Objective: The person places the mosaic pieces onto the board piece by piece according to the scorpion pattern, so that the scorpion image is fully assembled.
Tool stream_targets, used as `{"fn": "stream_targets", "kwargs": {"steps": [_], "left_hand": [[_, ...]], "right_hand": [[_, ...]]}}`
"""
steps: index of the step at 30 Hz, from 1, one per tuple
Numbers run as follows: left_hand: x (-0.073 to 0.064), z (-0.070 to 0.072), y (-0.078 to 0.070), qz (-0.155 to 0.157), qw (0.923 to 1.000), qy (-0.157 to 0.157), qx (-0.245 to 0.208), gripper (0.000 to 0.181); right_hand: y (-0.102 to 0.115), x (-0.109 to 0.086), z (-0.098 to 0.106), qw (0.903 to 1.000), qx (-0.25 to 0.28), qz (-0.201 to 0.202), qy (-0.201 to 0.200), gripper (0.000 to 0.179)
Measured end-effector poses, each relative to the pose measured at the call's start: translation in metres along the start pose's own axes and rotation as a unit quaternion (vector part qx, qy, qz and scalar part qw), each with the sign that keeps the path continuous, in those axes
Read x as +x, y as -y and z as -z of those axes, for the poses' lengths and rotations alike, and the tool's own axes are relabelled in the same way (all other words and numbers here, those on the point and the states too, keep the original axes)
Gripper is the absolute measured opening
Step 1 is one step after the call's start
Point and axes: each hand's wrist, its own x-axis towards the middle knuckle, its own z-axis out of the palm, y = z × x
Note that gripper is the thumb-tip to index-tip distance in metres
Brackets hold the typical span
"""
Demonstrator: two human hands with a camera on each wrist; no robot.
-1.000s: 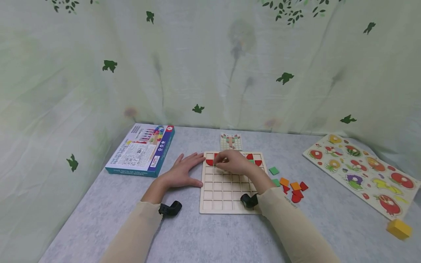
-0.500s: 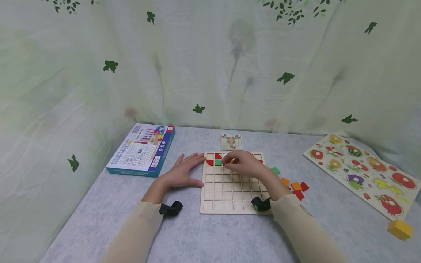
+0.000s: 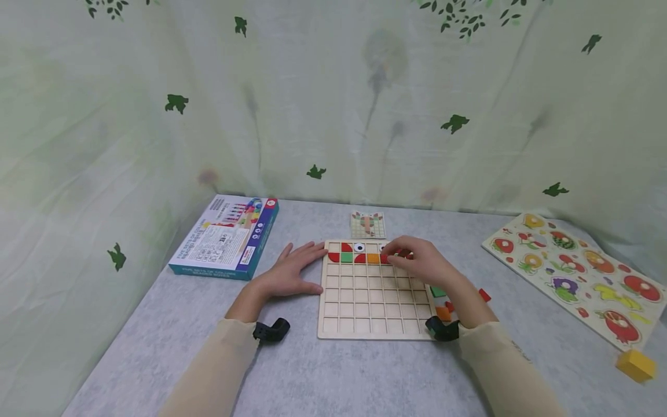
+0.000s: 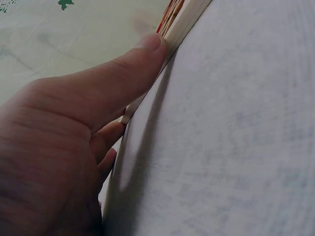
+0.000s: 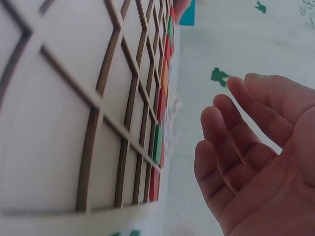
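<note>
A pale wooden grid board lies flat in the head view. Its top rows hold coloured tiles: red pieces, a green square, an orange square and a white eye tile. Part of a second eye tile shows beside the right fingers. My left hand rests along the board's left edge, fingers spread; in the left wrist view its thumb touches that edge. Over the upper right tiles hovers my right hand, partly hiding them. The right wrist view shows its fingers loosely bent, with nothing visible between them.
Loose green, orange and red pieces lie right of the board, partly behind the right arm. A pattern card sits behind it. A box stands left; a fruit puzzle and yellow block lie right.
My right hand has moved rightward along the board's top rows, uncovering the green, orange, red and eye tiles on the left. The left hand has stayed at the board's edge.
</note>
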Motion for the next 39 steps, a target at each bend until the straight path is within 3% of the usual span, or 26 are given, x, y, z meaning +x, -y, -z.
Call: {"fn": "stream_targets", "kwargs": {"steps": [9, 19, 27, 39], "left_hand": [[-0.001, 0.003, 0.0, -0.006, 1.0, -0.002, -0.002, 0.081], [-0.002, 0.002, -0.001, -0.001, 1.0, -0.006, -0.001, 0.079], [-0.003, 0.001, -0.001, 0.002, 1.0, -0.003, 0.002, 0.079], [-0.001, 0.001, -0.003, -0.008, 0.9999, -0.013, 0.001, 0.079]], "right_hand": [[-0.027, -0.008, 0.014, 0.9976, 0.045, -0.047, -0.022, 0.024], [-0.049, -0.014, 0.026, 0.9954, 0.025, -0.085, -0.037, 0.026], [-0.061, -0.021, 0.033, 0.991, 0.008, -0.133, -0.016, 0.031], [-0.082, -0.028, 0.042, 0.9909, 0.0, -0.134, 0.002, 0.035]]}}
